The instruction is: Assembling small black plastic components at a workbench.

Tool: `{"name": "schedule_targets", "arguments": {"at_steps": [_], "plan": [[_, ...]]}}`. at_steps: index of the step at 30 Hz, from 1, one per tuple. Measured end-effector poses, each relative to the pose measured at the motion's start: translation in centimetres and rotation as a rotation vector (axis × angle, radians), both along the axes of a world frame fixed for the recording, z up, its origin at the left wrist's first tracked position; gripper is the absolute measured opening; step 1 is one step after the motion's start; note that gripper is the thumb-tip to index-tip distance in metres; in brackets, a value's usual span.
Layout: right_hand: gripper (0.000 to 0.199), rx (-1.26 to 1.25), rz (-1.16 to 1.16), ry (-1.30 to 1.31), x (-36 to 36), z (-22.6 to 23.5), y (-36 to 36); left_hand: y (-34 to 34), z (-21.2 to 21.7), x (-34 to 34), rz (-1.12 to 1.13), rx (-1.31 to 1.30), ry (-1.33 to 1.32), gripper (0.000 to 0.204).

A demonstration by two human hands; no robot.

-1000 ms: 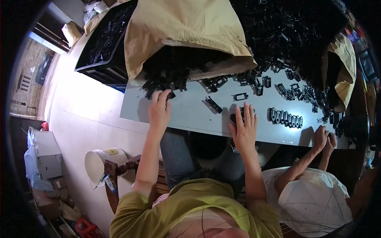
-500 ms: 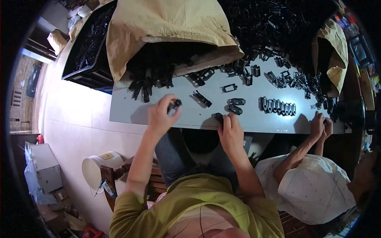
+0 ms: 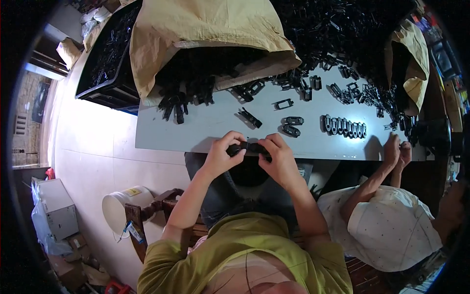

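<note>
At the table's near edge my left hand [image 3: 225,155] and my right hand [image 3: 279,158] are brought together, fingers closed on black plastic parts [image 3: 251,147]. The parts meet between my hands; whether they are joined I cannot tell, and my fingers cover their ends. Beyond my hands lies a longer black clip-like piece [image 3: 250,118], tilted on the tabletop. Farther right rest two black oval pieces [image 3: 292,126], close together, and a flat black frame [image 3: 283,104] lies behind them.
A large brown paper sack [image 3: 210,24] spills black parts onto the grey-white table [image 3: 171,134]. Several finished-looking black pieces stand in a row [image 3: 344,126] to the right. Beside me a co-worker's hands [image 3: 395,152] work at the edge. A black crate [image 3: 105,73] stands left; a white bucket [image 3: 122,208] sits below.
My left hand has moved right and down with its black part, meeting my right hand, which has shifted slightly left. The black parts now touch or overlap between them.
</note>
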State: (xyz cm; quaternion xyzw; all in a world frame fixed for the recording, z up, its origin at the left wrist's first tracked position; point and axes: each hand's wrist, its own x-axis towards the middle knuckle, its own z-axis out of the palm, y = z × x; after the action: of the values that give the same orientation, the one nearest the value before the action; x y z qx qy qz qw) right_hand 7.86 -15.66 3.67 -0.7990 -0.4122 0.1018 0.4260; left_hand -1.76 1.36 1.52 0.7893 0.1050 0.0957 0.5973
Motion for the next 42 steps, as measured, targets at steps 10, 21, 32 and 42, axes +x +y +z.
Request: {"name": "schedule_targets", "arguments": {"at_steps": [10,21,32,42], "plan": [[0.033,0.062,-0.075,-0.040,-1.4,-0.5,-0.3,-1.6,-0.5,0.1,0.099,-0.064,-0.066,0.020],[0.024,-0.017,-0.028,0.095,-0.3,0.1,-3.4,-1.5,1.1,-2.0,-0.193,0.377,-0.009,0.028],[0.028,-0.221,-0.370,-0.224,2.5,-1.7,-2.9,0.3,2.1,5.3,-0.154,1.126,-0.083,0.031],[0.029,0.019,-0.052,0.059,1.6,-0.2,-0.6,-0.3,-0.7,2.3,0.002,-0.074,0.035,0.023]]}}
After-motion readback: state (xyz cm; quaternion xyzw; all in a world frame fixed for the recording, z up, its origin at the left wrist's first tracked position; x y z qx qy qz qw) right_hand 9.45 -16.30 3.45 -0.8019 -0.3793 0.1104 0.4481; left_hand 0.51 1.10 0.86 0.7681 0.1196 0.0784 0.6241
